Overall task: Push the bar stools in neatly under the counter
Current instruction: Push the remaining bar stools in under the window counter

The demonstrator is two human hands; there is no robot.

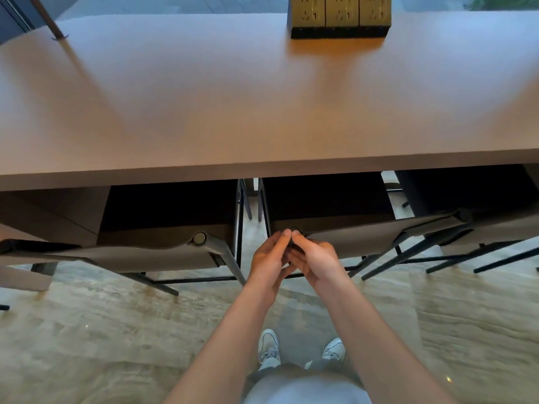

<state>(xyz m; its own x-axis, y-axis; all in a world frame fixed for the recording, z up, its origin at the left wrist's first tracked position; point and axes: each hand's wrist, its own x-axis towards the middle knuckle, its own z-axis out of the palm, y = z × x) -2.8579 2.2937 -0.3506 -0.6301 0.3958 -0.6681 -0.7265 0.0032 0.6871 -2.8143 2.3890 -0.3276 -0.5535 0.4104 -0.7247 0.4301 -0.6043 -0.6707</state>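
Three bar stools stand with their dark seats under the long brown counter. The left stool shows a round knob at the right end of its backrest. Both my hands meet at the left end of the middle stool backrest. My left hand and my right hand close round that corner post from either side, fingertips touching over its knob. The right stool sits slightly angled, its backrest farther in.
A black and gold socket block stands at the counter's far edge. A thin metal leg meets the counter at the far left. Stool legs and footrests splay over the stone floor. My shoes are close behind the middle stool.
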